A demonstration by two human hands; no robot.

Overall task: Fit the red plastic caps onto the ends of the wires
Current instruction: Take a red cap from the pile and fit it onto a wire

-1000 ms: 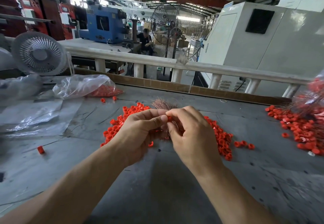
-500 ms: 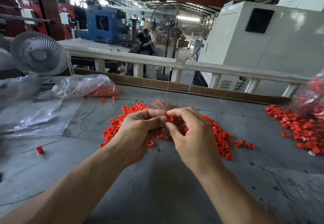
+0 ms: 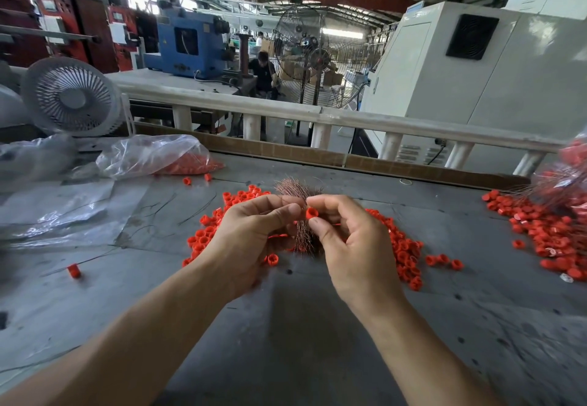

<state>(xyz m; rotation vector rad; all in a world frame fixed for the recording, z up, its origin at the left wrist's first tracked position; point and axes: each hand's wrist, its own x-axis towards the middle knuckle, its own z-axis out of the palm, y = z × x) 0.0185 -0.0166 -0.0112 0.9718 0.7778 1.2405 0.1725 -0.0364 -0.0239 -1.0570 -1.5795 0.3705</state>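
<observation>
My right hand [image 3: 352,243] pinches one red cap [image 3: 312,213] between thumb and forefinger, its open end facing left. My left hand [image 3: 251,237] is closed with thumb and forefinger pressed together just left of the cap; a thin wire in that pinch is too fine to make out. Behind and between both hands lies a bundle of coppery wires [image 3: 297,189] on the grey table [image 3: 286,326]. Loose red caps [image 3: 403,253] are heaped around the bundle.
A second heap of red caps with wires [image 3: 549,231] lies at the right edge. A clear plastic bag of caps [image 3: 158,158] and plastic sheets sit at the left, with a small white fan [image 3: 71,97] behind. One stray cap [image 3: 74,270] lies at the left.
The hands have drawn slightly apart, so the red cap in my right fingers now shows fully. Both hands stay over the wire bundle.
</observation>
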